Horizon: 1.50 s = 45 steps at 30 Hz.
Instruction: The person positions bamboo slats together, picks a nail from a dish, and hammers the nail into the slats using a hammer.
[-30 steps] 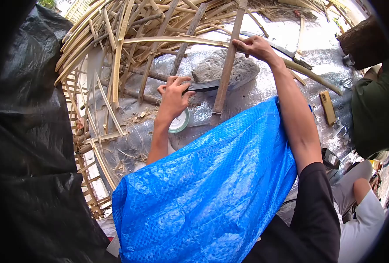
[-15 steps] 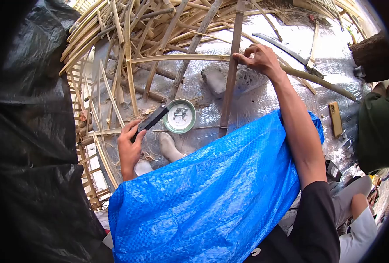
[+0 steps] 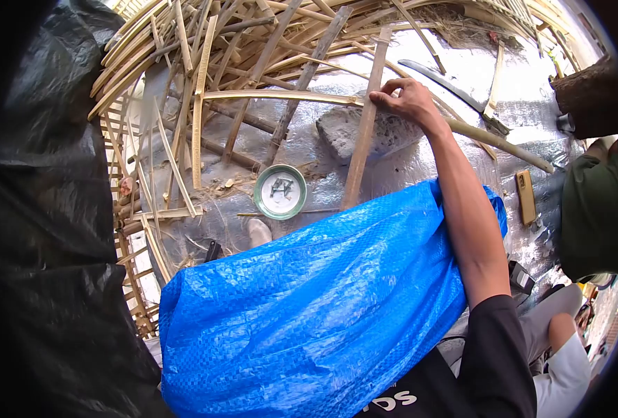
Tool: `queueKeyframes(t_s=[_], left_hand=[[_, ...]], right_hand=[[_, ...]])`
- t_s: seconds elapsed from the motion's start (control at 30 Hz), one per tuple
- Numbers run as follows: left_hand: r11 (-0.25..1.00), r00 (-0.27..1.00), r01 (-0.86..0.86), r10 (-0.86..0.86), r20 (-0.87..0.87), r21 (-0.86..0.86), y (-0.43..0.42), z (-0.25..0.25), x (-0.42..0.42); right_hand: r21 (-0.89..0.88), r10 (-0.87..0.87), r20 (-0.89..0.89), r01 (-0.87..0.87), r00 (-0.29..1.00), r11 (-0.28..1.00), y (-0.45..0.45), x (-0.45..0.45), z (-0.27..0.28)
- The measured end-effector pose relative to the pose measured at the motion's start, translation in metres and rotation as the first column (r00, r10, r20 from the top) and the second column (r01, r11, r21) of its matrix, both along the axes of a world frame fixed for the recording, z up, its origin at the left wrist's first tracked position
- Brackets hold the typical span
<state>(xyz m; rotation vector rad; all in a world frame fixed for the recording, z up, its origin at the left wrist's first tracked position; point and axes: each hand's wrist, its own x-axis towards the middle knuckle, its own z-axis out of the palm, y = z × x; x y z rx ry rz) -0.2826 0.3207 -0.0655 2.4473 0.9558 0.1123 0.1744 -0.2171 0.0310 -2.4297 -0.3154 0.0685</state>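
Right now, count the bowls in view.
1: the green-rimmed bowl, on the silvery sheet, to the lower left of your right hand. The blue tarp may hide others.

"Where is the bowl (image 3: 259, 194) sitting?"
"Left of the stone (image 3: 337, 134); small pieces (image 3: 278, 187) are lying inside."
"And the strip (image 3: 361, 148)?"
"It's crossing over the stone. The phone (image 3: 527, 198) is lying farther right."

Across the one pitted block (image 3: 333, 132) I count one brown slat (image 3: 361, 150), and around it one dish (image 3: 281, 207), one blade (image 3: 444, 83) and one phone (image 3: 526, 198).
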Motion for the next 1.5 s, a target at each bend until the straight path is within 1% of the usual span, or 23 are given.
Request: queueKeyframes(t_s=[0.17,0.23,0.33,0.4,0.43,0.47,0.53,0.6,0.63,0.67,0.73,0.8,0.87,0.93,0.97,1.03,1.1,1.17,1.23,1.3,1.4,1.47,1.5], left_hand=[[0.998,0.992,-0.055,0.057,-0.112,0.025,0.009,-0.025,-0.016],[0.997,0.985,-0.070,0.076,-0.157,0.045,0.012,-0.028,-0.020],[0.986,0.960,-0.098,0.130,-0.248,0.137,0.003,-0.024,-0.015],[0.928,0.971,-0.061,0.140,-0.192,0.367,-0.016,-0.010,-0.003],[0.894,0.994,-0.024,0.069,-0.085,0.447,-0.034,0.002,0.015],[0.892,0.998,0.029,-0.054,0.043,0.451,-0.059,0.017,0.040],[0.918,0.922,0.190,-0.289,0.260,0.348,-0.119,0.059,0.102],[0.909,0.843,0.413,-0.406,0.353,0.058,-0.183,0.095,0.164],[0.866,0.870,0.446,-0.361,0.335,-0.224,-0.213,0.113,0.191],[0.773,0.852,0.515,-0.416,0.318,-0.371,-0.235,0.115,0.217],[0.644,0.823,0.563,-0.492,0.284,-0.518,-0.273,0.088,0.262],[0.561,0.858,0.455,-0.486,0.170,-0.692,-0.310,0.052,0.298],[0.537,0.847,0.484,-0.484,0.218,-0.691,-0.330,0.050,0.299],[0.516,0.839,0.521,-0.454,0.299,-0.680,-0.337,0.049,0.297],[0.514,0.840,0.518,-0.456,0.294,-0.684,-0.337,0.047,0.299],[0.583,0.834,0.544,-0.453,0.314,-0.603,-0.337,0.037,0.307],[0.569,0.823,0.559,-0.467,0.323,-0.603,-0.338,0.034,0.311],[0.631,0.824,0.561,-0.490,0.286,-0.536,-0.341,0.040,0.310],[0.625,0.832,0.548,-0.476,0.285,-0.556,-0.342,0.043,0.309],[0.626,0.843,0.532,-0.458,0.283,-0.571,-0.341,0.044,0.309],[0.619,0.866,0.493,-0.420,0.272,-0.611,-0.336,0.049,0.310],[0.728,0.838,0.528,-0.529,0.131,-0.438,-0.328,0.055,0.308],[0.727,0.836,0.532,-0.532,0.133,-0.434,-0.323,0.058,0.306]], right_hand=[[0.025,0.022,-0.034,-0.021,0.999,0.999,-0.003,0.006,-0.008],[0.062,0.001,-0.159,0.009,0.987,0.998,-0.002,0.009,-0.009],[0.054,0.013,-0.163,-0.004,0.987,0.999,-0.003,0.010,-0.010],[0.068,0.006,-0.170,0.006,0.985,0.998,-0.002,0.009,-0.009],[0.050,0.006,-0.137,0.001,0.991,0.999,-0.001,0.007,-0.009],[0.031,0.008,-0.104,-0.005,0.995,0.999,0.000,0.006,-0.008],[0.040,0.012,-0.122,-0.007,0.992,0.999,0.001,0.004,-0.003],[0.053,0.022,-0.155,-0.014,0.988,0.999,-0.001,0.008,-0.004],[0.053,0.035,-0.145,-0.027,0.989,0.998,-0.002,0.010,-0.005],[0.069,0.032,-0.176,-0.020,0.984,0.997,-0.004,0.011,-0.006],[0.091,0.021,-0.197,-0.003,0.980,0.996,-0.001,0.009,-0.003],[0.093,0.037,-0.165,-0.022,0.986,0.995,-0.003,0.006,-0.001],[0.113,0.024,-0.159,-0.006,0.987,0.994,-0.004,0.001,-0.002],[0.167,0.084,-0.108,-0.065,0.991,0.984,-0.006,-0.002,-0.001],[0.166,0.081,-0.115,-0.061,0.990,0.984,-0.007,-0.003,-0.001],[0.161,0.154,-0.080,-0.140,0.985,0.977,-0.010,-0.001,0.001],[0.139,0.185,-0.075,-0.173,0.980,0.975,-0.012,0.000,0.000],[0.156,0.198,-0.078,-0.184,0.977,0.970,-0.012,0.003,-0.003],[0.149,0.184,-0.084,-0.170,0.979,0.974,-0.010,0.002,-0.002],[0.159,0.085,-0.171,-0.058,0.982,0.986,-0.004,0.001,-0.002],[0.147,0.085,-0.132,-0.066,0.988,0.987,-0.003,0.002,0.004],[0.152,0.093,-0.109,-0.076,0.990,0.985,-0.001,0.002,0.002],[0.154,0.089,-0.095,-0.074,0.991,0.985,-0.003,0.001,0.001]])
